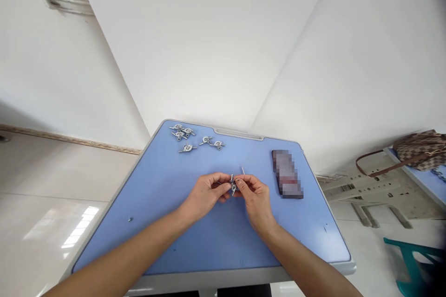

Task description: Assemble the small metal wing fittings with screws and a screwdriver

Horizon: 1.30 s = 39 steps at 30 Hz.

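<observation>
1. My left hand [205, 195] and right hand [256, 199] are meeting over the middle of the blue desktop [156, 241], thumbs and fingers of both clamping one small metal fitting [233, 187].
2. I am gripping it from both sides, presumably to steady so small a piece.
3. A thin rod [243, 170] is jutting beyond my right fingers; cannot tell whether it belongs to the fitting.
4. Similar metal fittings [188, 148] are lying far left, probably grouped there to stay out of my forearms' way; a pixelated oblong object [287, 174] is lying right.
5. The held fitting is showing silvery, with a narrow stem pointing far; my fingers are hiding the rest.
</observation>
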### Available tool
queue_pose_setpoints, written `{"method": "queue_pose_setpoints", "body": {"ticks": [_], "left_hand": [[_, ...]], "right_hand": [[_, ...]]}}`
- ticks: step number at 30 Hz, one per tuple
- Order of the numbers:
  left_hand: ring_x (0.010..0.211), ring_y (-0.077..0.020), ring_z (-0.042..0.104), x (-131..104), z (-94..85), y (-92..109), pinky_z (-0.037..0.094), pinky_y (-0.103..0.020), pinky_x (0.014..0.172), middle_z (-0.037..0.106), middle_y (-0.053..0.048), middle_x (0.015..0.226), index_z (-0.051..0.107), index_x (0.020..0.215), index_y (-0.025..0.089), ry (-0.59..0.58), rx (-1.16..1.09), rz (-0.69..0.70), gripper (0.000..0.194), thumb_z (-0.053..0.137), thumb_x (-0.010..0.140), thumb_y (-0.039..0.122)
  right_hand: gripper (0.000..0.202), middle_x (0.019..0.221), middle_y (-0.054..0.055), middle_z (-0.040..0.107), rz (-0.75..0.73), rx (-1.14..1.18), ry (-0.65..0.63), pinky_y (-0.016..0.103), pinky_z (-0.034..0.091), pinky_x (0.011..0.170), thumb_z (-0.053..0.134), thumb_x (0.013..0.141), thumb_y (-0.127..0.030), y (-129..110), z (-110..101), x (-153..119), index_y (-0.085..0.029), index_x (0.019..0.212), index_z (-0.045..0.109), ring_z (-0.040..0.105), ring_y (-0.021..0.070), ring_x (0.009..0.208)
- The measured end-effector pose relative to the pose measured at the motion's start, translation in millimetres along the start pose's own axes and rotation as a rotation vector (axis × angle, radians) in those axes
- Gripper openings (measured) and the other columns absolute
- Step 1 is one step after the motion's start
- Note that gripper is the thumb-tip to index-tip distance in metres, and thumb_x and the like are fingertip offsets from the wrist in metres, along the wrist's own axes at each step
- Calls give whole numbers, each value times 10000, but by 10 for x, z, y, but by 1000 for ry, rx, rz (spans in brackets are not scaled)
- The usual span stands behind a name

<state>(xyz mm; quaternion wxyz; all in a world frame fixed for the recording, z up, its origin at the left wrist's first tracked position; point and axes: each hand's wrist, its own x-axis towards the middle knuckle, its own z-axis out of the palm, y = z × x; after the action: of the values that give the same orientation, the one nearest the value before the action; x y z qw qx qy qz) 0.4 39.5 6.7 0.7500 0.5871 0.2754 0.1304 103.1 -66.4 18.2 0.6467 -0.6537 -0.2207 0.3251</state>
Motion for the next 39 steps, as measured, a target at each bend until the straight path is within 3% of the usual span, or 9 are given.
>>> {"method": "queue_pose_setpoints", "body": {"ticks": [6, 12, 16, 20, 23, 31, 39], "left_hand": [[839, -157, 628, -75, -40, 92, 525, -278, 778, 686, -45, 871, 722, 1041, 180, -120, -262, -111, 389, 789, 702, 361], [828, -179, 639, -96, 37, 117, 533, -283, 727, 703, -48, 866, 742, 991, 174, -16, -201, -112, 429, 839, 632, 389], [808, -170, 635, -103, 45, 119, 536, -292, 747, 699, -36, 852, 742, 917, 171, -15, -208, -43, 367, 823, 652, 412], [804, -159, 610, -83, 13, 115, 535, -295, 771, 671, -27, 832, 723, 854, 157, 2, -222, -64, 371, 844, 617, 416], [791, -152, 600, -71, -3, 105, 529, -297, 779, 656, -26, 809, 713, 855, 148, -30, -200, -71, 380, 829, 640, 439], [822, -167, 628, -96, -22, 107, 513, -273, 713, 653, -41, 869, 686, 926, 165, -184, -275, -143, 312, 762, 754, 414], [641, -90, 501, -76, -8, 108, 418, -199, 539, 580, -28, 802, 711, 1013, 149, -147, -331, -185, 431, 746, 753, 491]], "right_hand": [[186, 721, 3, 686, 17, 131, 17, 284, 553, 671, 716, 738, -365, -25, 29, 11, -186, 791, 711, 621, 130, 663], [112, 750, -10, 675, 2, 126, -13, 283, 557, 656, 706, 738, -307, -54, 20, 2, -206, 786, 717, 611, 119, 639], [71, 837, -6, 656, -117, 52, -55, 259, 532, 595, 680, 773, -282, -41, -20, -8, -237, 794, 731, 599, 109, 646], [104, 855, 11, 653, -315, -170, -121, 242, 476, 616, 657, 809, -231, -46, -106, 33, -264, 816, 755, 604, 130, 768], [109, 821, 14, 666, -371, -279, -156, 249, 454, 638, 662, 803, -213, -90, -168, 87, -262, 793, 758, 603, 139, 791], [101, 760, 5, 692, -112, -180, -232, 238, 447, 561, 690, 768, -314, -181, -187, 110, -225, 747, 734, 598, 128, 666], [124, 697, -4, 674, -71, -133, -194, 222, 426, 526, 672, 780, -321, -144, -156, 88, -209, 761, 719, 590, 123, 639]]}}
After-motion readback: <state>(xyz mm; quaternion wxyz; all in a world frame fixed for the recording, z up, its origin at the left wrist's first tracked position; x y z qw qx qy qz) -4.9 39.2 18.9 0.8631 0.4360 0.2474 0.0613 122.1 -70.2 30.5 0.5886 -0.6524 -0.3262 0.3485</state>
